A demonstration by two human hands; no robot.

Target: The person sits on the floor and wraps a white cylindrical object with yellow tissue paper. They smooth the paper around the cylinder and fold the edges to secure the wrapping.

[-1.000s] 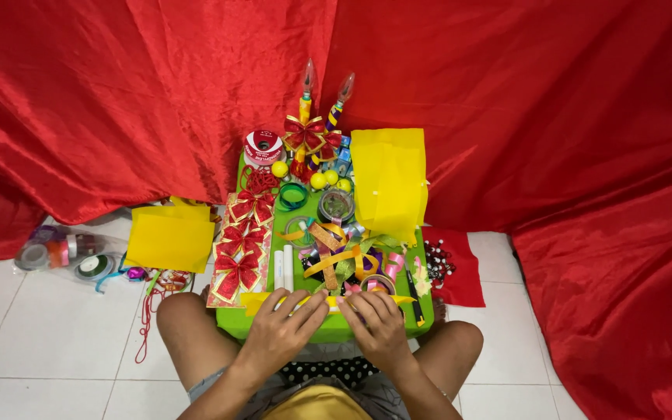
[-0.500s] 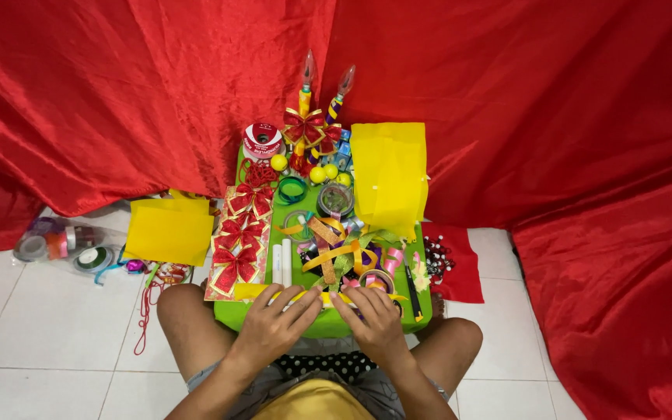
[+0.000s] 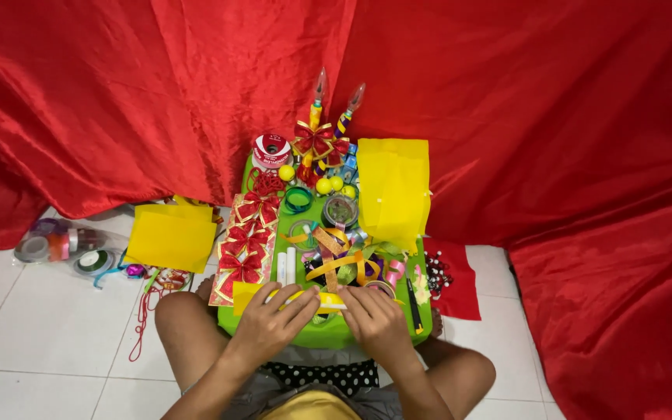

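Red cloth (image 3: 546, 117) drapes the backdrop behind a green table (image 3: 328, 333) crowded with ribbon rolls and bows. At its near edge, the left hand (image 3: 270, 323) and right hand (image 3: 375, 317) pinch a yellow paper strip (image 3: 328, 300) between their fingertips.

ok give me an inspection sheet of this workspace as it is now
surface: green tray table on a white tiled floor, crowded.
job's things: yellow strip held flat at the tray's near edge.
clutter: red bows on a card, ribbon rolls, small yellow balls, yellow sheet on the tray; a second yellow sheet and tape rolls on the floor.
grips: left hand and right hand both press on the strip, fingertips close together.
cables: nothing seen; a red cord lies on the floor.
surroundings: red cloth backdrop.
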